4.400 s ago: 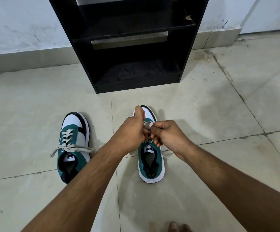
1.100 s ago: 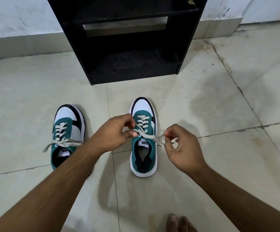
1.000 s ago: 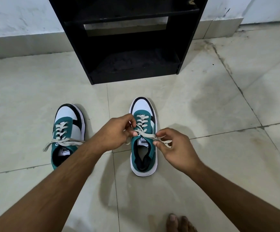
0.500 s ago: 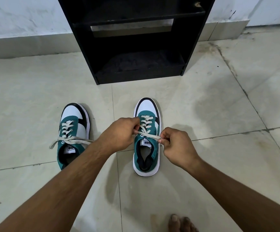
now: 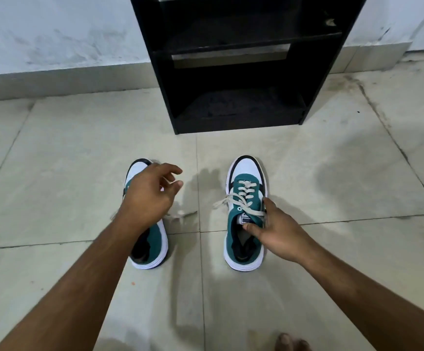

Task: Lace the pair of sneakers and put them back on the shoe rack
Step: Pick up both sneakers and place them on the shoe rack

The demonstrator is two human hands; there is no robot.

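Two teal, white and black sneakers stand on the tiled floor, toes toward the black shoe rack (image 5: 233,72). The right sneaker (image 5: 244,193) is laced, its cream lace ends lying loose to either side. My right hand (image 5: 279,231) grips it at the tongue and collar, thumb inside the opening. My left hand (image 5: 147,196) hovers over the left sneaker (image 5: 152,244), fingers spread and curled, holding nothing. It hides that sneaker's laces and most of its front.
The rack stands against a pale wall (image 5: 54,34), with its bottom shelf (image 5: 238,107) and the shelf above it bare. My toes (image 5: 292,343) show at the bottom edge. Pale floor tiles (image 5: 345,173) surround the shoes.
Both hands let go of the right sneaker's lace ends. My left hand moved left over the other sneaker; my right hand dropped onto the right sneaker's collar. The camera shifted left.
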